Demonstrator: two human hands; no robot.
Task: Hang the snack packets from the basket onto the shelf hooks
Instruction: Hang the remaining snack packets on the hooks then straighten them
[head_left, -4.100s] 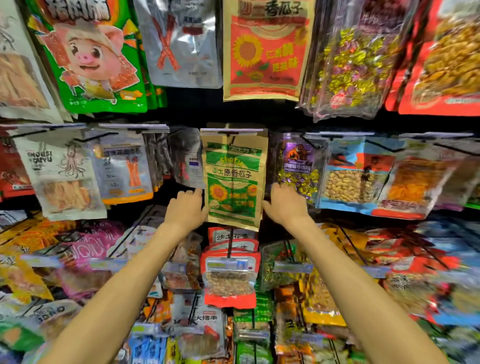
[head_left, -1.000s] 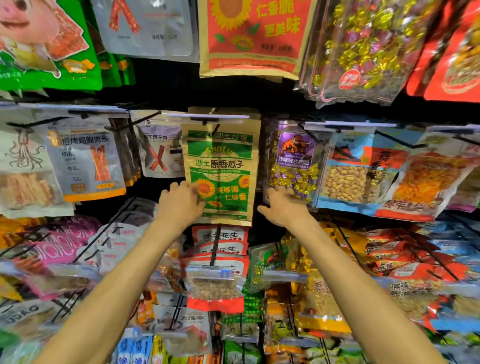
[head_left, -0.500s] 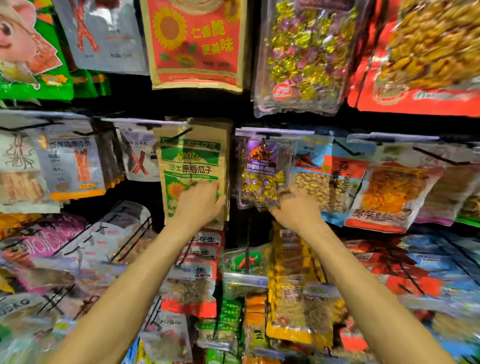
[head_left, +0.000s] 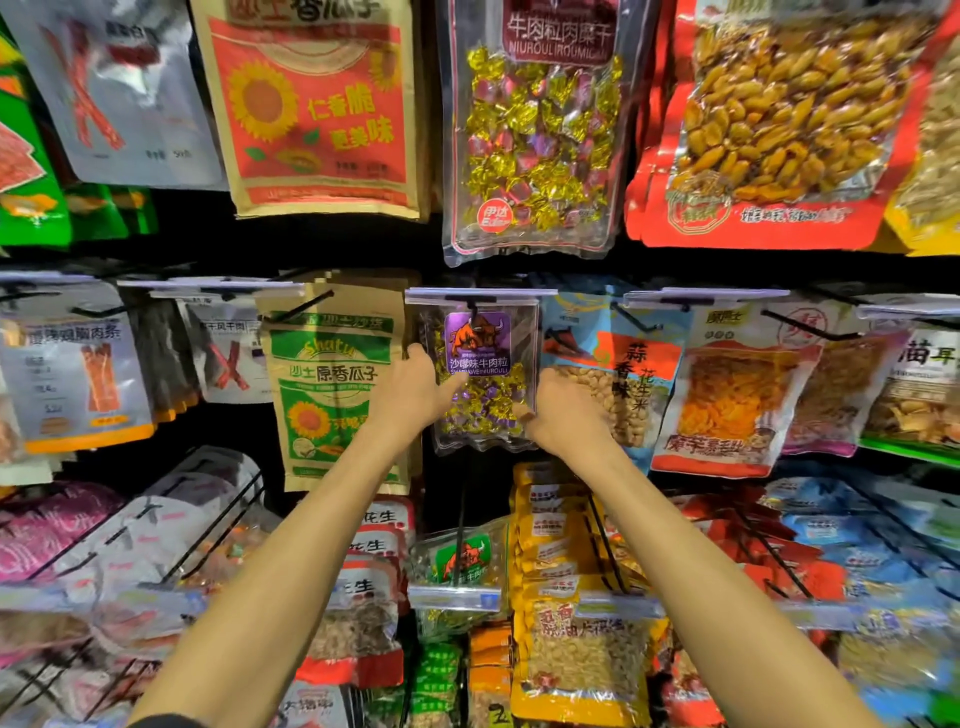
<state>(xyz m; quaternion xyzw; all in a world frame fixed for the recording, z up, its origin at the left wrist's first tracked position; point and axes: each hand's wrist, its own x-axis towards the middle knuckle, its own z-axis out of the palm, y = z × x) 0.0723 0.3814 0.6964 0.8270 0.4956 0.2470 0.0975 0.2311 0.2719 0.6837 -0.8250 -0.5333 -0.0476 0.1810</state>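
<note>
Two bare forearms, the left forearm (head_left: 291, 545) and the right forearm (head_left: 701, 571), rise from the bottom edge over a crowded lower row of glossy packets. In that row are a stack of yellow packets (head_left: 558, 525) and a small clear packet with a green bull label (head_left: 462, 564), strung on thin black wire pegs (head_left: 597, 540).

Further up, both hands meet on one candy packet (head_left: 485, 374). It is a flat, clear plastic pouch with a purple bull label, lumpy with small sweets in crinkled gold and purple foil. The left hand (head_left: 415, 389) grips its left edge, thumb laid across the front. The right hand (head_left: 563, 410) clasps the lower right edge, its fingertips hidden by the back of the hand. The packet hangs in the middle row from a black hook (head_left: 475, 307) under a clear plastic price strip (head_left: 480, 295).

Just beside it to the left hangs a matt brown paper sunflower-seed packet (head_left: 332, 384) printed in green. To the right is a blue and orange peanut packet (head_left: 613, 384) with a see-through window.

Above hangs a larger clear bag of foil sweets (head_left: 535, 130), next to a red and tan seed bag (head_left: 317, 109). Behind the rows, the back of the shelf (head_left: 322, 247) is dark, nearly black.
</note>
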